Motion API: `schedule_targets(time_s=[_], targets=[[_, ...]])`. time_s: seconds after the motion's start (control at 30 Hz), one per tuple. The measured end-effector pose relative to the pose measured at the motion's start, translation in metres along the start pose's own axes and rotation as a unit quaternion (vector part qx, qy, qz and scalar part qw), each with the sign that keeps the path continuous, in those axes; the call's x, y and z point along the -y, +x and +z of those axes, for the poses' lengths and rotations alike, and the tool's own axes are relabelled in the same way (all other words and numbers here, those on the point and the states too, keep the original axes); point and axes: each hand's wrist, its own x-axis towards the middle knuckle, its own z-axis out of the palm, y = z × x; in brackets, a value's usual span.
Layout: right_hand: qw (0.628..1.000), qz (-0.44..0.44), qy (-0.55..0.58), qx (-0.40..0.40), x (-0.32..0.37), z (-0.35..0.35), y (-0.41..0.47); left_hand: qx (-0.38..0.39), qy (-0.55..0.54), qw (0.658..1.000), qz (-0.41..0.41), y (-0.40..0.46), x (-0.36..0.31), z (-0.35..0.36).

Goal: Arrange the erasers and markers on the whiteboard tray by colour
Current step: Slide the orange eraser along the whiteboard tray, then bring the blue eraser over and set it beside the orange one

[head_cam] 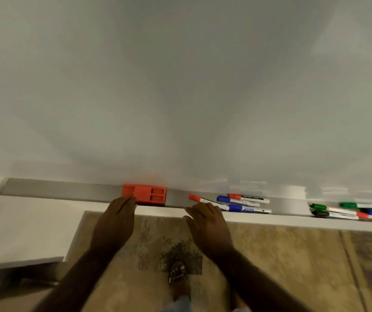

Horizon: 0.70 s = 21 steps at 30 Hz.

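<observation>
The bare left stretch of the tray [56, 189] runs along the foot of the whiteboard [180, 86]. Next comes the red eraser [144, 194], lying flat on the tray, with the left hand [114, 224] at its near left corner, fingers straight and together, tips touching or just short of it; I cannot tell which. It looks like light, hard moulded plastic, likely easy to slide along the smooth metal, best taken by its long sides. The right hand [207, 224] is spread and relaxed, fingertips at the tray's front lip, over the barrel of a red-capped marker [199, 199]; no pinch shows. Beyond it lie two blue markers [236, 204] and another red one [248, 198], thin, round and apt to roll, so grip mid-barrel. Far right sits a mixed heap of green, black and red markers [342, 210].
</observation>
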Motion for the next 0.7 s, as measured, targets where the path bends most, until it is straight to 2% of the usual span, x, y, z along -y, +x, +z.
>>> schedule_targets(time_s=[0.33, 0.43, 0.6, 0.7], targets=[[0.995, 0.097, -0.032, -0.002, -0.067, -0.041, -0.073, 0.052, -0.094, 0.98, 0.17, 0.04, -0.145, 0.051], [0.99, 0.13, -0.035, -0.036, -0.086, -0.053, -0.087, 0.074, -0.098, 0.965, 0.23, 0.053, -0.196, 0.058], [0.977, 0.187, -0.019, -0.105, -0.128, -0.073, -0.116, 0.076, -0.127, 0.947, 0.283, 0.072, -0.278, 0.075], [0.969, 0.216, -0.027, -0.118, -0.157, -0.089, -0.139, 0.093, -0.089, 0.919, 0.373, 0.078, -0.323, 0.084]])
